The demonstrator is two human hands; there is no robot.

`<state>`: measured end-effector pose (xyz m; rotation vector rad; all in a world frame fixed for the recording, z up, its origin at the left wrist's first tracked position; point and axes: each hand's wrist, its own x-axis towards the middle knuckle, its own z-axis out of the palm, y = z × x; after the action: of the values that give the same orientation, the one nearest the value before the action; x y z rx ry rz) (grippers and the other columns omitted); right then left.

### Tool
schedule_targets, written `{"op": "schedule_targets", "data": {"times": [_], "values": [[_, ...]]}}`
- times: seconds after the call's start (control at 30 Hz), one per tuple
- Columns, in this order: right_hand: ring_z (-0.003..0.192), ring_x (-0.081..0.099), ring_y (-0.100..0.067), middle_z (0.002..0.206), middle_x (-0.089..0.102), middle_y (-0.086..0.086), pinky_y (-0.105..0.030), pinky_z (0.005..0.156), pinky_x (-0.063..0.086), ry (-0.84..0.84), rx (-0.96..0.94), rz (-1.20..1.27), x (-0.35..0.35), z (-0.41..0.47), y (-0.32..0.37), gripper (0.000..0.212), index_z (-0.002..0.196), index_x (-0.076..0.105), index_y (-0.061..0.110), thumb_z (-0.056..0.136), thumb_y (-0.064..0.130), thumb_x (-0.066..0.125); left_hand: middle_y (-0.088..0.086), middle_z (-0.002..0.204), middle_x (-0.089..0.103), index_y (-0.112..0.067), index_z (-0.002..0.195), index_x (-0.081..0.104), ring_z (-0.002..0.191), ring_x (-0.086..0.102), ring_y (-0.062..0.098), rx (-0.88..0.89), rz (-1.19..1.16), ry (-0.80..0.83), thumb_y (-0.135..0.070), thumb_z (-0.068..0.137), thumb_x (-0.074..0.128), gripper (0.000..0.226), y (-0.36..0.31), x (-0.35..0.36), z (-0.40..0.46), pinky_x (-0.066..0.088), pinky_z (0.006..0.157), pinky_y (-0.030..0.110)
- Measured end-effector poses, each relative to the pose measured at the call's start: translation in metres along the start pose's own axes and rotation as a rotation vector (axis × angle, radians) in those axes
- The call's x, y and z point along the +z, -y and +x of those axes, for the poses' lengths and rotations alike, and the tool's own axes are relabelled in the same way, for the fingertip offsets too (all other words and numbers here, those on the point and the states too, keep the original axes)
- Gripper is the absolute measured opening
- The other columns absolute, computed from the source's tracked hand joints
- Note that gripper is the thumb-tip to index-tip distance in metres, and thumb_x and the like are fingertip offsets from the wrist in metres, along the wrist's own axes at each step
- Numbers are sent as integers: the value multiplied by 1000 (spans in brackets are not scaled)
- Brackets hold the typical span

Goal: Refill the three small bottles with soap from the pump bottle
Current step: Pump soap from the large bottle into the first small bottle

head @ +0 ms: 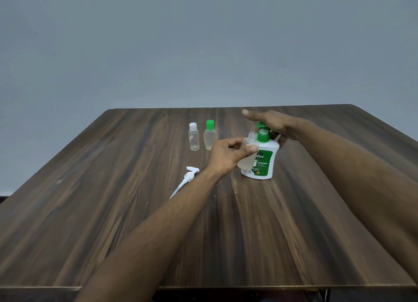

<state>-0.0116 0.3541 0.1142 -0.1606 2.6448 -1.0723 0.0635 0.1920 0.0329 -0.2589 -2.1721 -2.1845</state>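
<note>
A white pump bottle point(263, 161) with a green label and green pump stands right of the table's middle. My right hand point(271, 123) lies flat on top of the pump head, fingers straight. My left hand point(226, 154) grips an uncapped clear small bottle point(248, 152), tilted, its mouth just under the pump spout; pale soap sits in its lower part. Two more small bottles stand upright behind and to the left: one with a white cap point(193, 140), one with a green cap point(210, 138).
A loose white pump sprayer point(188, 179) with its tube lies on the dark wooden table point(135, 211), partly hidden by my left forearm. A plain grey wall rises behind the table's far edge.
</note>
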Motion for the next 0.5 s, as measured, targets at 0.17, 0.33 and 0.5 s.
{"op": "schedule_targets", "data": {"times": [0.17,0.33,0.5], "values": [[63,72,-24,78,73,-7,-32,50,53,-51,-27,-35,3,10,-7,56,85,67,15,87,70,57,-9,83,75,-18,100,76,88,72,13,6,6,5,-22,78,81,23,1,-1,1,59,87,41],[70,71,-26,82,71,-8,-33,54,53,-67,-39,-28,4,6,-6,60,84,66,13,88,72,54,-12,79,74,-21,96,76,84,71,9,13,4,12,-21,79,80,18,0,-1,1,59,84,36],[83,71,-30,93,71,-12,-38,61,56,-19,-15,4,1,-2,-1,85,90,65,18,63,95,44,-6,87,76,-18,99,76,90,72,16,13,-4,4,-21,78,81,21,0,0,0,58,88,42]]}}
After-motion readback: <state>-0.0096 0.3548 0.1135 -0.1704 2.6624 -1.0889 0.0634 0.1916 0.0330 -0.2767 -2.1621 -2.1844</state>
